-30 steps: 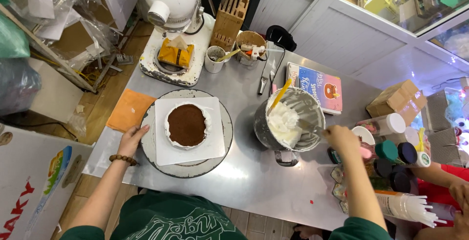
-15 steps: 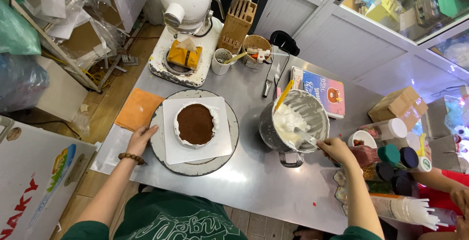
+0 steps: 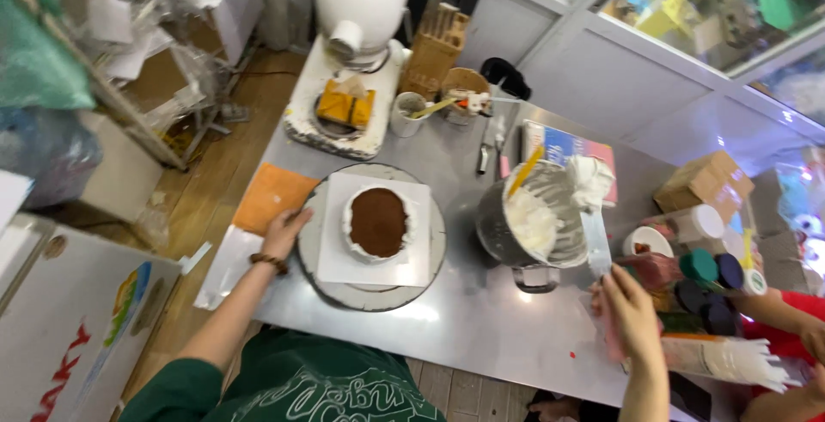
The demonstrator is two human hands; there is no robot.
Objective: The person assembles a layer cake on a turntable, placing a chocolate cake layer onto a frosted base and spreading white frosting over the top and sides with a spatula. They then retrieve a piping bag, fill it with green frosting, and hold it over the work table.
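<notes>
Our left hand rests open on the turntable rim beside the cake, creamed at the sides but bare brown on top, while our right hand grips a spatula loaded with cream above the bowl.

Cream-laden spatula upright over cream-filled steel bowl

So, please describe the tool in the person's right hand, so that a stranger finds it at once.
Start at the steel mixing bowl on the metal table. At its right rim the right hand holds a palette knife, blade up. It alone carries a big lump of white cream on a flat, narrow blade.
</notes>
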